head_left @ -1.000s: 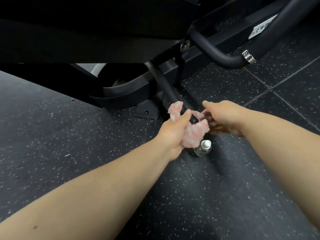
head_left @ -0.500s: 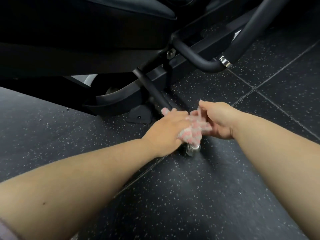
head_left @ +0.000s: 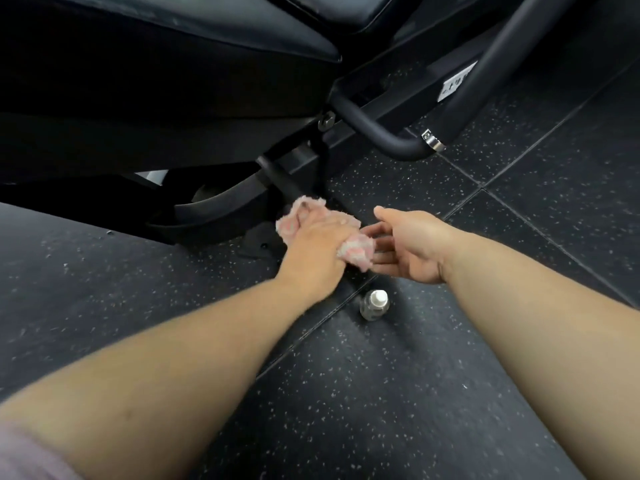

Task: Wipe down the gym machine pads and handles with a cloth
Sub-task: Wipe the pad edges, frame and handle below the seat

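My left hand [head_left: 317,249] grips a bunched pink and white cloth [head_left: 356,249] low by the foot of a black gym machine. Parts of the cloth stick out above the knuckles and to the right of the fist. My right hand [head_left: 408,244] hovers just to the right of the cloth, palm turned left, fingers straight and loose, holding nothing. The machine's black seat pad [head_left: 194,46] looms above at the upper left. A curved black handle bar [head_left: 377,131] with a chrome clamp runs at the upper right.
A small clear bottle with a white cap [head_left: 374,304] stands on the speckled black rubber floor [head_left: 381,393] just below my hands. The machine's base frame [head_left: 214,209] and a floor bracket [head_left: 258,242] lie left of the cloth. A white label [head_left: 457,81] marks the frame.
My right hand has let go of the cloth and opened beside it. My left hand keeps the cloth. The bottle, earlier half hidden under the hands, now shows fully below them.
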The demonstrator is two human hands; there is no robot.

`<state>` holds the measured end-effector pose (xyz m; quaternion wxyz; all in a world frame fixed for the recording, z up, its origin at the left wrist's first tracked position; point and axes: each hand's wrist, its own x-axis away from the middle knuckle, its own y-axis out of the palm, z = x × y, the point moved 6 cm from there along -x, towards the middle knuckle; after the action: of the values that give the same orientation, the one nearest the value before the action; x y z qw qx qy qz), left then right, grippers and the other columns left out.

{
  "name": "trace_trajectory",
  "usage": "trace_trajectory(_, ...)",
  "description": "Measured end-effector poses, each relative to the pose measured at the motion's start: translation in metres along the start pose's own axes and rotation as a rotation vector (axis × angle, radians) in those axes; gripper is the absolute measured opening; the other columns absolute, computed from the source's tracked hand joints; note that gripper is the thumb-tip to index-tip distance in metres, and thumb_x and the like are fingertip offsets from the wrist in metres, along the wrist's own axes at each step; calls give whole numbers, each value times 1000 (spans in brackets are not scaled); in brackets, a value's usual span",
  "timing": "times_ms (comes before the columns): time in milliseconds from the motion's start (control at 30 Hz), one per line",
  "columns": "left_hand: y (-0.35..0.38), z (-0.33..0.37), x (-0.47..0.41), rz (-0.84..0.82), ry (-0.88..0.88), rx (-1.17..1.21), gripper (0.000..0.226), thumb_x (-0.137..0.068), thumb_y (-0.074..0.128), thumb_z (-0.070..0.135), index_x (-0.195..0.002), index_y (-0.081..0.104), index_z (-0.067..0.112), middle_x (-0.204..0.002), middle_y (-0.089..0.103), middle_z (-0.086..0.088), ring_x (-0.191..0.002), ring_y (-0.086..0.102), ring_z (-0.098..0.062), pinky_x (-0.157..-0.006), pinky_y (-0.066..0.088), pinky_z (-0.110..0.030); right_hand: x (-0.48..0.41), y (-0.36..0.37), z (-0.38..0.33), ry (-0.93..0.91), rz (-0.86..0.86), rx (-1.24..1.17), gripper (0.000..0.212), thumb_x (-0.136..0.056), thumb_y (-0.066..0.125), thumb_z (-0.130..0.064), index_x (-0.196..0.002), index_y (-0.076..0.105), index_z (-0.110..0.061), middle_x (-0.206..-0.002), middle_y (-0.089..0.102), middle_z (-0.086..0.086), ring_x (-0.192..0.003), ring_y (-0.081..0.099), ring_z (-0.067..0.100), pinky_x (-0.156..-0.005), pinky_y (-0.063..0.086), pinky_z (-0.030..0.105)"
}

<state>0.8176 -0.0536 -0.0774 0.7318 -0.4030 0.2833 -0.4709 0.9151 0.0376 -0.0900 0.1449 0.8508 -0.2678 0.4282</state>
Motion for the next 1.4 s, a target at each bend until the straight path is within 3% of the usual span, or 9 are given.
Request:
trace_trajectory(200,7,22,22,116,-307,565,23,-87,40,23,-78,61,26,-78,66,7,-80,61,-18,-75,45,-29,10,-41,43,10,-2,238,38,-98,37,3,-119,65,-12,-107,72,9,-93,66,20,-70,53,24)
trace_trajectory(300,-7,16,20,271,-609,1034,22,-89,44,25,-67,44,21,-56,46,5,-41,34,-17,-47,23,-25,23,-41,75,25,-181,619,58,-84,54,16,-120,63,-28,-132,58,4,-111,57,18,-82,49,25)
trace_trajectory(433,-19,6,19,315,-597,994,23,-85,61,20,-79,39,15,-64,42,-2,-47,26,-20,-48,25,-26,26,-18,78,-156,-83,798,92,-71,88,-19,-142,39,-52,-131,48,1,-127,46,23,-110,38,36)
trace_trajectory(533,-22,-5,21,307,-657,937,39,-72,69,0,-108,53,2,-63,52,7,-47,46,-13,-45,39,-25,22,3,75,-380,16,831,59,-81,79,-40,-132,52,-48,-113,49,-5,-118,37,20,-103,35,32)
trace_trajectory(633,-32,-2,15,281,-650,902,18,-78,63,0,-93,56,8,-62,58,7,-50,56,-12,-51,47,-26,22,6,68,-451,45,566,18,-90,71,-35,-105,65,-26,-88,62,-8,-89,53,15,-79,41,27)
trace_trajectory(867,-65,-1,9,229,-643,809,28,-84,50,-3,-84,62,23,-70,58,2,-62,56,-14,-56,51,-26,73,-6,-17,-520,-135,341,21,-97,60,-40,-107,57,-22,-77,58,-1,-75,60,16,-80,58,47)
trace_trajectory(1000,-85,17,11,242,-698,827,28,-85,51,-3,-84,61,23,-76,61,-2,-65,61,-17,-60,53,-29,115,-15,-63,-553,-225,369,33,-89,73,-25,-116,54,-28,-72,54,-3,-56,51,10,-48,46,23)
trace_trajectory(1200,-112,58,-9,182,-794,838,36,-87,58,4,-120,64,17,-91,70,-4,-86,69,-24,-81,58,-40,143,-50,-102,-592,-223,423,40,-88,71,-16,-119,54,-36,-84,57,-9,-62,54,5,-62,47,27)
trace_trajectory(1400,-121,95,-1,258,-899,860,33,-85,56,4,-113,65,17,-88,71,-7,-82,71,-26,-78,60,-42,166,-66,-148,-636,-278,513,71,-83,76,-7,-139,44,-37,-97,69,3,-82,70,16,-71,56,29)
